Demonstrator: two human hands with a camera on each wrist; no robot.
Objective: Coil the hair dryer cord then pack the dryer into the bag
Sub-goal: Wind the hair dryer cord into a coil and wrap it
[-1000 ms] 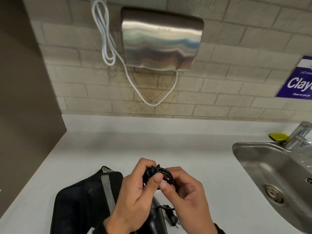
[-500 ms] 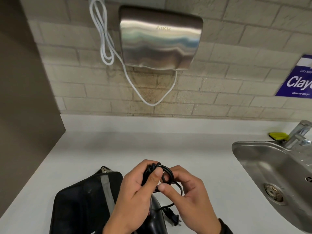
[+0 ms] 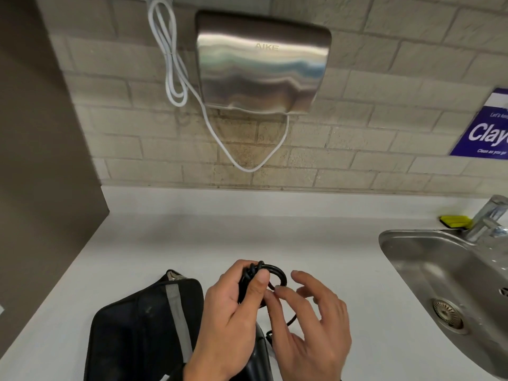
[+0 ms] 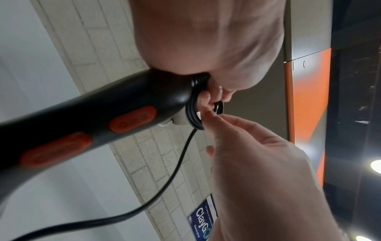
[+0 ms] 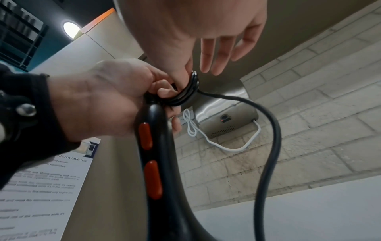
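Note:
A black hair dryer (image 4: 98, 104) with orange buttons stands handle-up over the counter; in the head view only a bit of its body (image 3: 258, 358) shows. My left hand (image 3: 228, 312) grips the top of the handle and the small black cord coil (image 3: 275, 272) wound there. My right hand (image 3: 310, 314) is beside it, thumb tip touching the coil, its fingers (image 5: 222, 53) straight and spread. The loose cord (image 5: 272, 138) hangs down from the coil. The black bag (image 3: 137, 325) with a grey stripe lies on the counter to the left, under my left wrist.
A steel sink (image 3: 412, 237) with a tap (image 3: 489, 215) and a yellow sponge (image 3: 453, 221) is at the right. A wall hand dryer (image 3: 261, 64) with a white cable (image 3: 176, 78) hangs ahead. A dark panel (image 3: 41, 160) bounds the white counter (image 3: 192, 243) on the left.
My right hand let go of the cord it was pinching and spread its fingers, only the thumb still on the coil. The left hand keeps its grip.

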